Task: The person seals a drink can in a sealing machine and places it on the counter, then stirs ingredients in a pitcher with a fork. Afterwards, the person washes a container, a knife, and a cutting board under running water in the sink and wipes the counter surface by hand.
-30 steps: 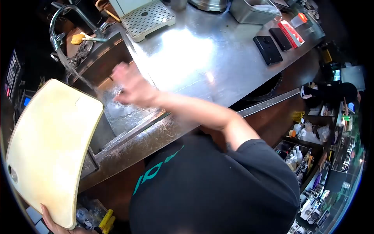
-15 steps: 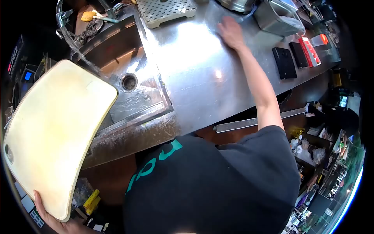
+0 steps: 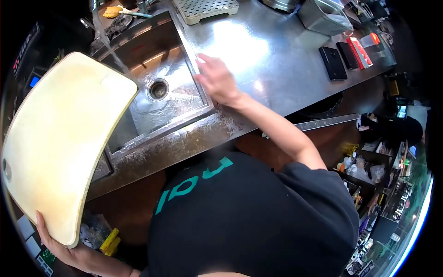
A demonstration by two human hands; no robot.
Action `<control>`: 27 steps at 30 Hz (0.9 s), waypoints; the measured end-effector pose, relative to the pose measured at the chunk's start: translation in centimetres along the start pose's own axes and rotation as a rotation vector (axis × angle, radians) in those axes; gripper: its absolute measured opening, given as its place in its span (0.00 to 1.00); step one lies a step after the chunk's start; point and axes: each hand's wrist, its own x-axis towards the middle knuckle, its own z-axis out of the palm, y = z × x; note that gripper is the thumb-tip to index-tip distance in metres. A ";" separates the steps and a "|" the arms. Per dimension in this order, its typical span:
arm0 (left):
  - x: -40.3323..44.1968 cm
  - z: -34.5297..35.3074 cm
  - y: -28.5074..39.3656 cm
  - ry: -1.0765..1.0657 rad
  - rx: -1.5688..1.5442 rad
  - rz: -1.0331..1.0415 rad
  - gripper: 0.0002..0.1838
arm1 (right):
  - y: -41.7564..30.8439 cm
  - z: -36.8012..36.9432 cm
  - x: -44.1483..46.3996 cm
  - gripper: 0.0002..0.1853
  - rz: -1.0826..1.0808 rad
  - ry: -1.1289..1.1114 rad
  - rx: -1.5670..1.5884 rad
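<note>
A large cream-coloured cutting board [image 3: 64, 138] with a hole near one edge is held up at the left, partly covering the sink. My left hand [image 3: 57, 244] grips its lower corner; the fingertips lie on the face, and the rest of the grip is behind the board. My right hand [image 3: 217, 81] is over the right rim of the metal sink [image 3: 184, 60], fingers apart and slightly blurred, holding nothing. Water [image 3: 108, 44] runs from the tap into the sink, whose drain [image 3: 158, 89] shows in the basin floor.
A perforated tray [image 3: 207, 10] stands at the back of the steel counter [image 3: 272, 69]. Farther right are a metal container [image 3: 318, 21], a black flat device [image 3: 332, 63] and a red box [image 3: 360, 53]. Behind the sink lie a yellow sponge [image 3: 112, 12] and a scourer [image 3: 117, 27].
My right hand has swept left and toward me, from the back of the counter to the sink's edge. The cutting board has shifted slightly up in view, still in my left hand.
</note>
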 end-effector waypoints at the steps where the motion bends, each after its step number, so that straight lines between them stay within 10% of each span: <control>1: 0.4 0.0 -0.3 0.003 -0.004 -0.008 0.25 | 1.6 -1.1 -1.9 0.25 0.003 -0.075 -0.121; 4: 1.5 -0.3 -0.8 -0.040 -0.054 -0.005 0.23 | -2.4 -1.0 -5.1 0.27 -0.063 -0.128 -0.422; 10: 1.6 0.1 -1.7 -0.136 0.079 0.226 0.24 | -6.5 2.4 -4.1 0.26 -0.131 0.044 0.009; 12: 0.5 -0.5 -1.5 -0.437 0.623 0.928 0.25 | -6.8 1.8 -2.9 0.24 -0.184 0.158 0.162; 13: 1.0 -0.9 -2.1 -0.259 0.433 0.627 0.27 | -4.6 -0.4 -2.4 0.19 -0.007 0.206 0.046; 18: 2.5 -4.6 -2.9 -0.354 0.384 0.600 0.29 | 6.0 -2.2 -2.9 0.07 0.054 -0.126 -0.292; 19: 3.0 -3.1 -3.5 -0.395 0.335 0.604 0.29 | 6.9 0.3 -3.5 0.06 0.036 -0.063 -0.208; 20: -1.5 1.7 -2.6 -0.444 0.559 1.111 0.31 | 6.5 2.5 -3.0 0.07 0.008 0.008 -0.140; 22: -10.3 11.0 1.8 -0.328 0.447 0.864 0.26 | 1.4 5.0 -2.4 0.20 0.125 0.048 0.710; 26: -7.8 11.9 -0.4 -0.505 0.419 0.496 0.28 | -3.8 7.8 -0.6 0.18 -0.086 -0.467 0.166; 27: -7.9 13.0 -0.6 -0.653 0.527 0.764 0.30 | -3.4 6.8 -0.9 0.17 -0.088 -0.525 0.143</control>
